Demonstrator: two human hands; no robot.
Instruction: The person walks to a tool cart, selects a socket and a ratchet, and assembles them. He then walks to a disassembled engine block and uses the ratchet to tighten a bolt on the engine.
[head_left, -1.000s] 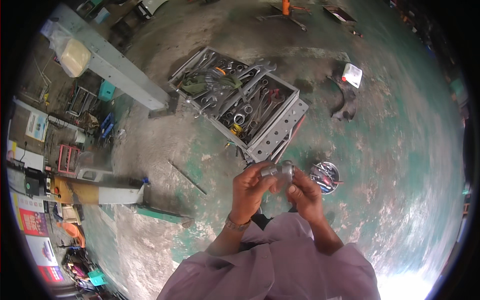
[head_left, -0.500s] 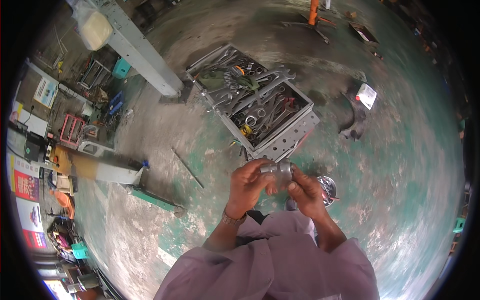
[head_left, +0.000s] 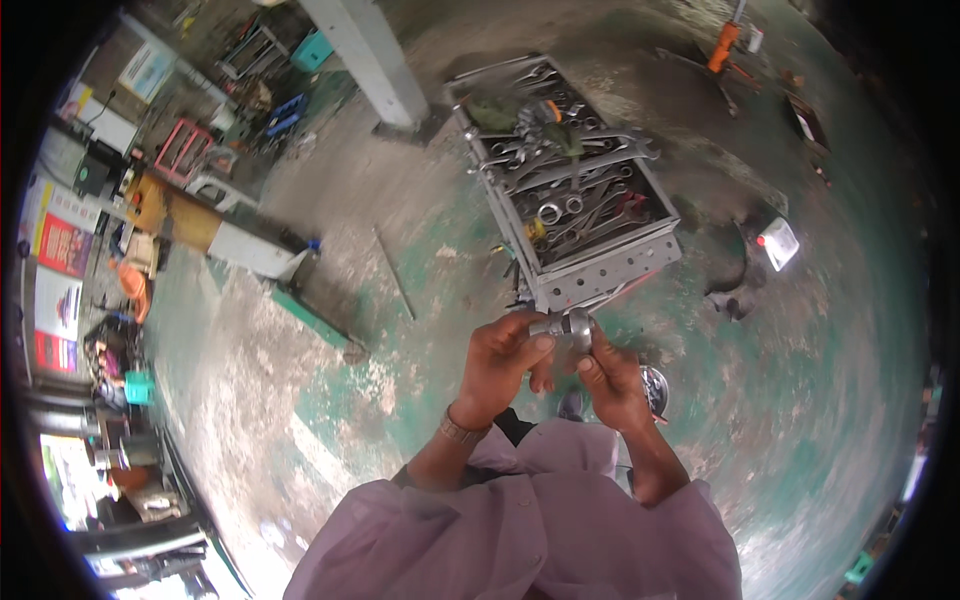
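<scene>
In front of my body, both hands hold a shiny metal piece that looks like a socket (head_left: 545,328) joined to a wider rounded metal part (head_left: 578,328). My left hand (head_left: 500,365), with a watch on the wrist, pinches the narrower end between thumb and fingers. The fingers and thumb of my right hand (head_left: 615,385) close on the wider end. Blur hides the finer shape, and I cannot tell whether the two parts are locked together. Just beyond my hands stands a grey tool cart (head_left: 610,262), its top trays full of wrenches (head_left: 590,185) and other tools.
A round metal bowl (head_left: 656,392) with small parts sits beside my right hand. A long rod (head_left: 393,272) lies on the floor to the left, near a lift arm (head_left: 310,315) and a grey post (head_left: 370,65). A white jug (head_left: 779,244) stands at the right.
My view has swung, so the cart and floor items sit farther right and the left-side items lower or shifted. Both hands keep hold of the metal piece, its wider part turned slightly.
</scene>
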